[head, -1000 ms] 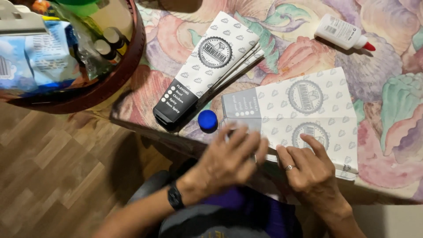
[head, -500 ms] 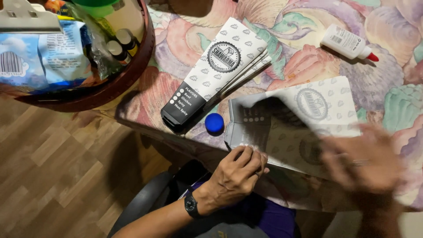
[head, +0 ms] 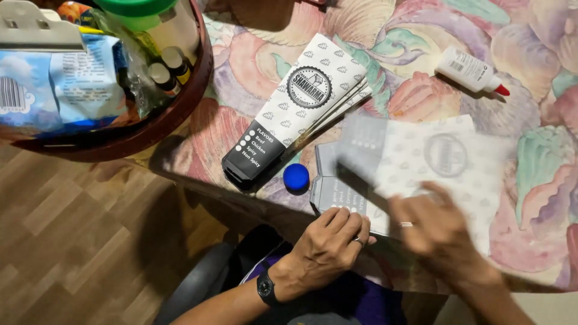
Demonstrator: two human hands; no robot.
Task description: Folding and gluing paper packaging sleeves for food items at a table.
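Observation:
My left hand (head: 330, 245), with a ring and a black wristwatch, lies at the near table edge. Its curled fingers press on the grey corner of a flat printed carton (head: 330, 191). My right hand (head: 439, 235) is blurred by motion and lies over a second flat carton sheet (head: 442, 157), white with a round emblem, which is also blurred. Whether its fingers grip that sheet cannot be made out. A small stack of folded cartons (head: 301, 114) with a black end lies just beyond, and a blue bottle cap (head: 295, 177) sits beside it.
A white glue bottle (head: 469, 71) with a red tip lies at the far right on the floral tablecloth (head: 391, 42). A round wooden bowl (head: 201, 72) at the left holds a blue packet (head: 60, 84) and small bottles (head: 162, 69). Wooden floor (head: 90, 241) lies below.
The right hand lifted the top carton sheet, turned it, and has brought it back down towards the table. The left hand drew back a little to the near corner.

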